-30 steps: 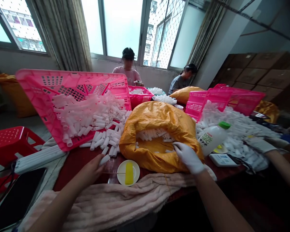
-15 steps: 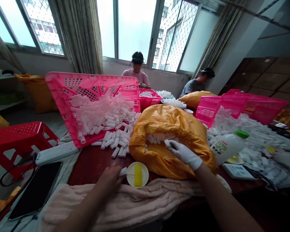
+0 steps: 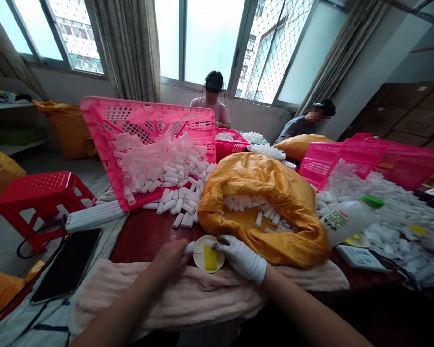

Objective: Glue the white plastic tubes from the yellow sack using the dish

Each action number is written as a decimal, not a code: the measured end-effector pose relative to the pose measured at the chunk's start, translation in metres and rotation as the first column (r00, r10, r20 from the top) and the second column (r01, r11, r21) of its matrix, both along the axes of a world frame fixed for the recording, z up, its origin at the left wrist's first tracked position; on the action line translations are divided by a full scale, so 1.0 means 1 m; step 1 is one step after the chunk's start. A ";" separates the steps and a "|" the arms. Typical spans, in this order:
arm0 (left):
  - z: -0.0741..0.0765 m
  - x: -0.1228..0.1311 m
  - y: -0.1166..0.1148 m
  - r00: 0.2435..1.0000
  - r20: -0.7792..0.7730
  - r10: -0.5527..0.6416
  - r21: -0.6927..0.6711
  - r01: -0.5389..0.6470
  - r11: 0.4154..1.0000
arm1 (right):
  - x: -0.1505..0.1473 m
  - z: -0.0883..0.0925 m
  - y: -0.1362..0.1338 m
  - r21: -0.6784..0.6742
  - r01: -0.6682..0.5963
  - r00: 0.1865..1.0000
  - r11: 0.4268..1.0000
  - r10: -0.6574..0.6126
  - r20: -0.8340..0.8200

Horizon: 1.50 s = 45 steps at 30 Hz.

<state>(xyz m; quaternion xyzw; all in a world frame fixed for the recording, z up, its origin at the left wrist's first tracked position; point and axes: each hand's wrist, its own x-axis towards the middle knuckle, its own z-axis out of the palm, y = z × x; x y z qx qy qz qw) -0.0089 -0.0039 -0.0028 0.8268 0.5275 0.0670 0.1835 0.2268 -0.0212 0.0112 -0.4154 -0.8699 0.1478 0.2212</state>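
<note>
My bare left hand (image 3: 169,260) is closed on a small white plastic tube (image 3: 189,247) at the left rim of a round white dish (image 3: 201,257) holding a yellow strip (image 3: 210,258). My right hand (image 3: 240,258), in a white glove, rests at the dish's right rim, fingers pinched toward the tube's end; what they hold is too small to see. Just behind lies an open orange sack (image 3: 264,212) with white tubes inside. A tilted pink crate (image 3: 148,149) spills more white tubes onto the table.
A pink towel (image 3: 188,294) covers the table's near edge. A phone (image 3: 68,262) and white power strip (image 3: 94,215) lie left, by a red stool (image 3: 39,197). A white bottle with a green cap (image 3: 349,217) lies right beside a tube heap. Two people sit at the far side.
My gloved right hand left the orange sack's opening and came down to the dish. My left hand with the tube moved right to the dish. The view shifted left.
</note>
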 end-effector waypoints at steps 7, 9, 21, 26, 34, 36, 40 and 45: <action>0.003 -0.001 0.001 1.000 -0.006 -0.002 0.000 0.002 1.000 | 0.000 -0.011 -0.008 0.035 0.093 0.995 0.995 -0.091 -0.040; 0.003 -0.001 0.001 1.000 -0.001 0.002 -0.001 -0.002 1.000 | 0.001 -0.012 -0.010 0.059 0.037 0.999 0.998 -0.036 -0.014; 0.003 0.001 0.000 0.999 -0.028 0.026 -0.012 -0.027 1.000 | 0.003 -0.027 -0.027 0.099 0.062 0.998 0.993 -0.063 0.001; -0.002 0.000 0.002 1.000 -0.024 0.007 0.025 -0.007 1.000 | -0.004 -0.029 -0.030 0.053 0.161 0.986 0.985 -0.159 -0.047; -0.006 0.001 0.002 1.000 -0.022 0.013 0.023 -0.013 1.000 | -0.002 -0.018 -0.042 0.198 -0.057 0.965 0.979 0.003 0.264; -0.003 0.002 0.000 0.999 -0.034 0.020 0.020 -0.020 1.000 | -0.006 -0.013 -0.043 0.189 -0.115 0.983 0.975 0.084 0.163; 0.010 0.002 -0.006 0.999 -0.036 0.033 0.178 -0.026 0.984 | -0.020 -0.013 -0.036 0.099 0.048 0.901 0.994 -0.001 -0.433; 0.024 0.002 -0.014 0.998 0.013 -0.065 0.226 0.061 0.972 | -0.034 -0.010 -0.022 -0.182 0.125 0.554 0.975 -0.221 -0.803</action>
